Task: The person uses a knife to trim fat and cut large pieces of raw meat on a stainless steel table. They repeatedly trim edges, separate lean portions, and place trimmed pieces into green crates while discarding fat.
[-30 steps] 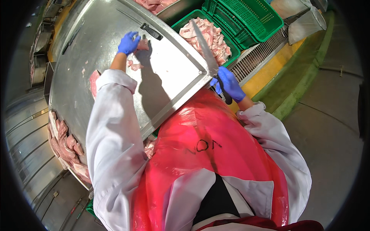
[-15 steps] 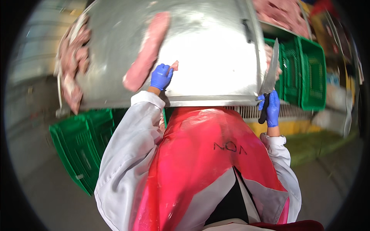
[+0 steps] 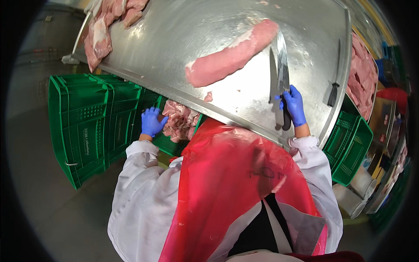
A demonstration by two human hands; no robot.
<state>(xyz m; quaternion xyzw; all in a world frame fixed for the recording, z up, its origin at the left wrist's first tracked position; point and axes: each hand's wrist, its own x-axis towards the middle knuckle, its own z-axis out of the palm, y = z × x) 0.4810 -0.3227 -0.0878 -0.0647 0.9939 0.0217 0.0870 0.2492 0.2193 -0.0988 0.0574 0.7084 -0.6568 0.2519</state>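
While closed, right grip [image 3: 295, 108] round knife [image 3: 283, 63]

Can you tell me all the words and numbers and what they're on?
Red plastic apron: black handwritten letters, partly blurred; I won't copy them.
Green crates at left: pale print, too small to read surely.
Box at far right: pale marks, too small to read.

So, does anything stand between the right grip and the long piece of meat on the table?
Nothing visible blocks the right grip from the long meat; the shadow of the knife falls on the tabletop between.
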